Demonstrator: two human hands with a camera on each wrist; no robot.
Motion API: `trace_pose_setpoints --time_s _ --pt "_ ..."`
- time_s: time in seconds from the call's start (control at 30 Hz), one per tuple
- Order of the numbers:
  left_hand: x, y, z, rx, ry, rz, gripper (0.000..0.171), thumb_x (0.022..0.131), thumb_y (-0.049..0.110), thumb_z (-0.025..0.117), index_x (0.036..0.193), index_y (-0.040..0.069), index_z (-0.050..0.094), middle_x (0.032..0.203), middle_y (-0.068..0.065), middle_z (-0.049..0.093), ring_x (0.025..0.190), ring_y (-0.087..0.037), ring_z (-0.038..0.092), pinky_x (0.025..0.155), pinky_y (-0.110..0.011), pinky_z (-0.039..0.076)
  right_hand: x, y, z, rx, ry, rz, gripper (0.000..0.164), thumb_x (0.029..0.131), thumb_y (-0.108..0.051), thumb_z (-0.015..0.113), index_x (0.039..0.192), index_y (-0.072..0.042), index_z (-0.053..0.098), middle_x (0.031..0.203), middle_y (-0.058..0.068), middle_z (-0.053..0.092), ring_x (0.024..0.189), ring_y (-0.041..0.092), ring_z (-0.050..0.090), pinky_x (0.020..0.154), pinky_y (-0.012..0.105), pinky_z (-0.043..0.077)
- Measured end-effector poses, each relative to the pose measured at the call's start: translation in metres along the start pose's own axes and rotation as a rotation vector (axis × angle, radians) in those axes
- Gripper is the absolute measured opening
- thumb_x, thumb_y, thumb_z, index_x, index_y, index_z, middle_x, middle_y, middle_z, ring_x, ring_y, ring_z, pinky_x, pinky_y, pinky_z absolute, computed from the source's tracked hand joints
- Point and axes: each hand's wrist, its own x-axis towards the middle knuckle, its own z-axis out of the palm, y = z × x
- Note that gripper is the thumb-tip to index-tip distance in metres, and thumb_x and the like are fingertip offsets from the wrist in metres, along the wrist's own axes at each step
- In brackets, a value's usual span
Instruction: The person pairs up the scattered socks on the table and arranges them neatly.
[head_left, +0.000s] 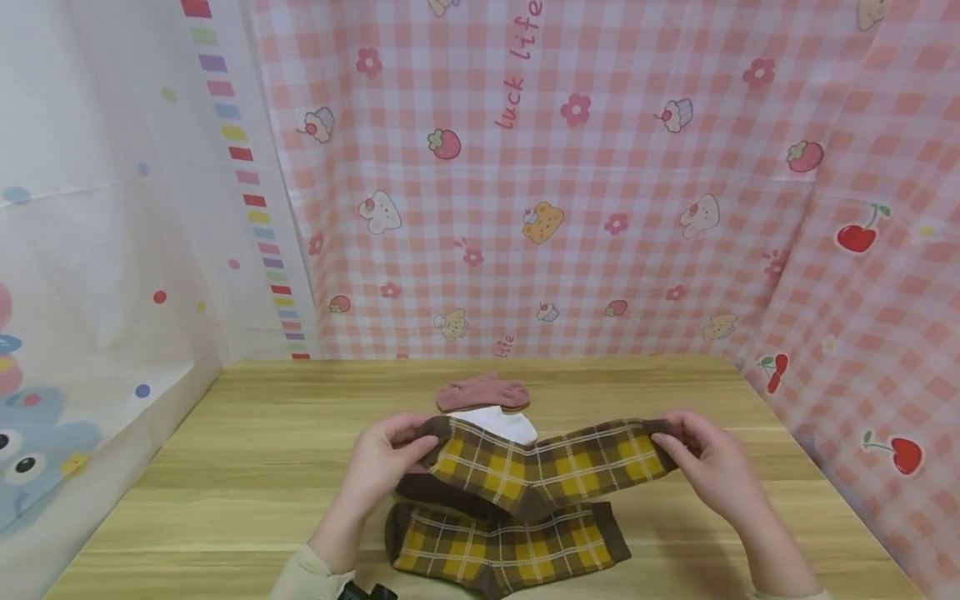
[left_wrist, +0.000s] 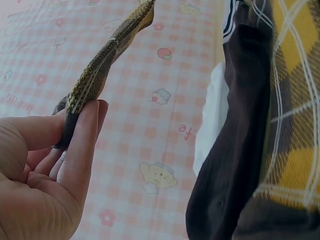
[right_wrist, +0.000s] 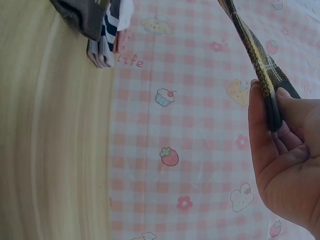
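Observation:
A brown and yellow plaid sock (head_left: 487,467) is stretched sideways above the table between both hands. My left hand (head_left: 386,458) pinches its dark toe end between thumb and fingers. At the other end, my right hand (head_left: 705,458) pinches the dark cuff. Below it, a matching plaid sock (head_left: 450,546) lies flat on the table. Behind that one is a dark sock (left_wrist: 235,115), partly covered from above by the held sock in the head view. Both wrist views show the held sock edge-on, gripped at its ends.
Farther back on the table (head_left: 262,467) lie a white sock (head_left: 510,426) and a pink sock (head_left: 483,392). A striped sock edge (right_wrist: 107,40) shows in the right wrist view. Patterned cloth (head_left: 480,167) hangs behind the table and along its sides.

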Motion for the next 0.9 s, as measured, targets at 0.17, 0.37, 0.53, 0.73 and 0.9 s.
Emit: trace_pose_setpoints --time_s 0.17,0.37,0.53,0.73,0.9 --pt "-0.005 0.001 -0.008 0.005 0.006 -0.059 0.023 0.087 -0.005 0.071 0.109 -0.009 0.068 0.099 -0.022 0.071 0.076 -0.018 0.069 0.062 -0.031 0.059 -0.004 -0.001 0.006 -0.023 -0.019 -0.028 0.016 0.086 0.004 0.072 0.097 -0.006 0.067 0.082 -0.003 0.066 0.064 0.003 0.055 0.053 0.023 0.047" --pt "-0.012 -0.001 -0.021 0.03 -0.023 -0.054 0.021 0.087 -0.005 0.07 0.108 -0.011 0.067 0.096 -0.022 0.071 0.073 -0.019 0.068 0.062 -0.032 0.059 -0.008 -0.002 0.014 -0.035 -0.062 -0.091 0.021 0.083 0.006 0.074 0.098 -0.007 0.068 0.083 -0.004 0.065 0.064 0.001 0.052 0.052 0.024 0.046" --pt "-0.017 -0.008 -0.029 0.056 -0.071 -0.065 0.021 0.087 -0.004 0.07 0.107 -0.01 0.067 0.094 -0.021 0.071 0.073 -0.019 0.068 0.063 -0.032 0.059 -0.012 -0.004 0.018 0.016 -0.127 -0.098 0.02 0.085 0.004 0.073 0.099 -0.008 0.067 0.082 -0.008 0.065 0.063 0.002 0.054 0.05 0.024 0.047" --pt "-0.024 -0.012 -0.032 0.07 -0.107 -0.072 0.021 0.088 -0.003 0.07 0.107 -0.012 0.067 0.094 -0.021 0.071 0.074 -0.02 0.069 0.064 -0.032 0.059 -0.016 -0.003 0.021 0.046 -0.191 -0.146 0.02 0.086 0.002 0.072 0.099 -0.011 0.066 0.08 -0.012 0.065 0.062 0.002 0.054 0.049 0.024 0.047" --pt "-0.03 -0.015 -0.034 0.08 -0.145 -0.08 0.019 0.088 -0.004 0.07 0.104 -0.011 0.067 0.093 -0.02 0.071 0.074 -0.021 0.07 0.063 -0.032 0.059 -0.018 -0.002 0.024 0.053 -0.235 -0.162 0.02 0.087 0.001 0.072 0.098 -0.013 0.065 0.082 -0.012 0.065 0.065 0.001 0.056 0.052 0.024 0.049"
